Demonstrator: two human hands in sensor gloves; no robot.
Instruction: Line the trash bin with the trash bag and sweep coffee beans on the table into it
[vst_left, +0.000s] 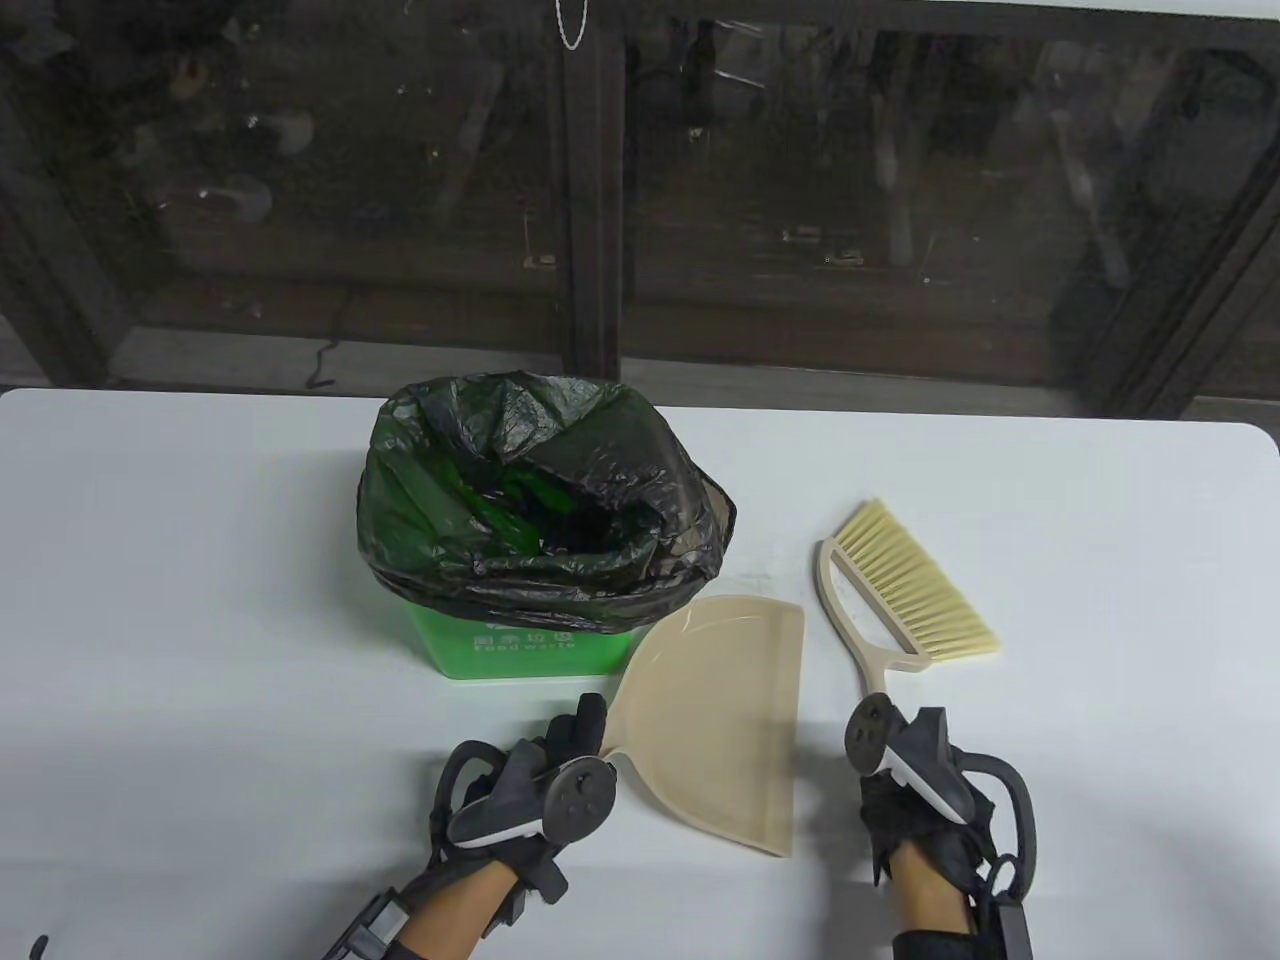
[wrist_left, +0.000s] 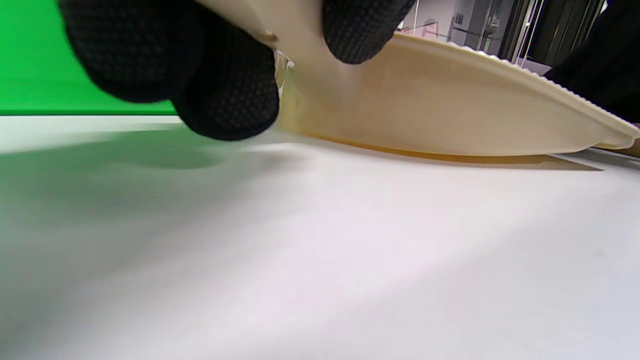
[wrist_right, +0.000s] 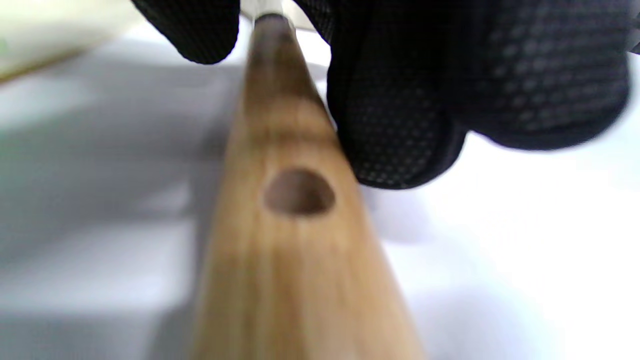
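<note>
Your left hand (vst_left: 540, 780) enters from the bottom edge of the table view, left of centre, palm down, with the tracker on its back. Its fingers reach up and right to the narrow handle end of the beige dustpan (vst_left: 715, 720). In the left wrist view, your gloved fingertips (wrist_left: 230, 100) pinch that handle end from both sides; the dustpan (wrist_left: 450, 110) lies low on the white desk (wrist_left: 320, 250), with its ribbed rim running toward the right edge of the frame.

Your right hand (vst_left: 915, 790) enters from the bottom edge, right of centre, also palm down. It covers the lower end of the hand brush (vst_left: 900, 600) handle. In the right wrist view, your fingers (wrist_right: 400, 125) curl on either side of the tan handle (wrist_right: 295, 240), which has a round hanging hole and runs down the middle of the frame. That view is blurred, but the fingers appear to close around the handle.

The brush lies flat on the desk (vst_left: 200, 650) in the right half of the table view, with its pale yellow bristles pointing toward the upper right. The dustpan lies in the lower centre, between your two hands, its wide mouth facing right.

The green trash bin (vst_left: 515, 640) stands upright at centre, just above and left of the dustpan. The black trash bag (vst_left: 540, 500) lines it, with its edge folded over the rim. Any coffee beans inside the bag cannot be made out.
</note>
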